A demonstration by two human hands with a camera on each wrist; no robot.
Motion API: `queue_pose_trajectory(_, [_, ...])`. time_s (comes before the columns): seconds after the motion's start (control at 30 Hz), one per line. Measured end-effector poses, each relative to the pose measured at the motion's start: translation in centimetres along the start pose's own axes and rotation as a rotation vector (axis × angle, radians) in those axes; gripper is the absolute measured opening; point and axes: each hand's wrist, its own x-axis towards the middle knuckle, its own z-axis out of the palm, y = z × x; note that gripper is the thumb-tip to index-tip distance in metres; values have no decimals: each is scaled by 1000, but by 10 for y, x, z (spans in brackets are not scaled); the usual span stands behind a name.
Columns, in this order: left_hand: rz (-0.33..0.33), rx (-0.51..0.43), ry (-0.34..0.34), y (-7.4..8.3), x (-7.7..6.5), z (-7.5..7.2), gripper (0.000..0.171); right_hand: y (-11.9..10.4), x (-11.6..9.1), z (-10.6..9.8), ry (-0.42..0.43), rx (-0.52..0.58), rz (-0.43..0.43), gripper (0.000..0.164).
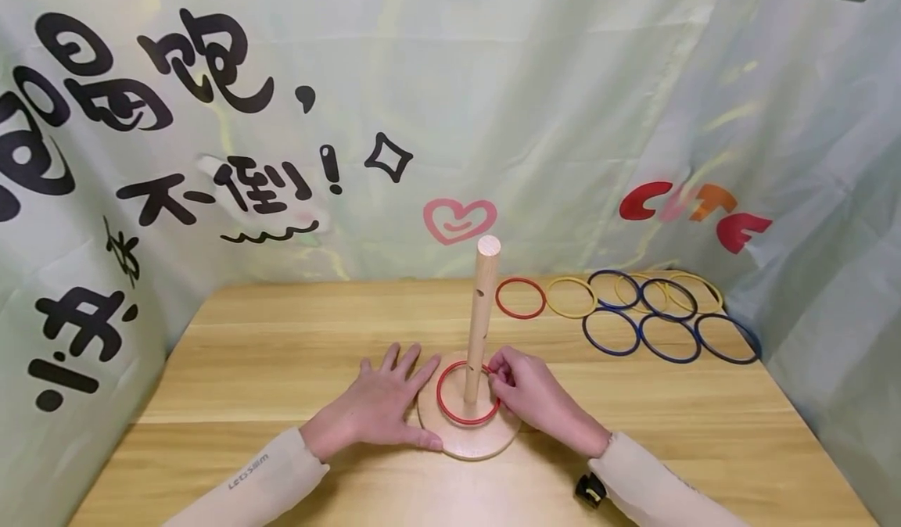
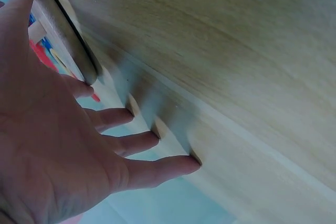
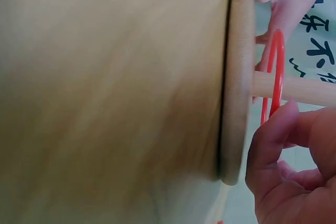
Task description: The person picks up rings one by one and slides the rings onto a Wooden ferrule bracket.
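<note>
A round wooden base (image 1: 479,442) stands on the table with an upright wooden post (image 1: 482,300) at its middle. Around the lower post is a red ring (image 1: 450,414), pinched at its right side between thumb and fingers of my right hand (image 1: 531,390). In the right wrist view the red ring (image 3: 279,72) shows a small gap above the base (image 3: 239,87). My left hand (image 1: 383,402) lies with fingers spread at the base's left edge, its thumb and index finger touching the rim. The left wrist view shows its fingertips (image 2: 191,163) on the tabletop.
Further back on the wooden table (image 1: 281,339) lie another red ring (image 1: 498,308), a yellow ring (image 1: 549,296) and several blue rings (image 1: 611,353), some overlapping yellow ones at the far right. A printed curtain (image 1: 535,120) hangs behind and along both sides.
</note>
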Motion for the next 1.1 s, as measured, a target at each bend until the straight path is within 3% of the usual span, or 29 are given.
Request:
queue_pose_trajectory(0.43, [11, 13, 8, -1, 1, 0, 127, 1, 3, 0, -6, -80, 19, 8])
queue_pose_trajectory(0.67, [3, 10, 9, -1, 0, -1, 128, 6, 3, -11, -48, 37, 55, 7])
queue_pose_trajectory(0.93, [10, 10, 8, -2, 1, -2, 128, 26, -13, -40, 110, 219, 113, 15])
queue_pose_trajectory(1.1, [11, 7, 1, -1, 1, -3, 128, 38, -24, -63, 216, 171, 133, 22])
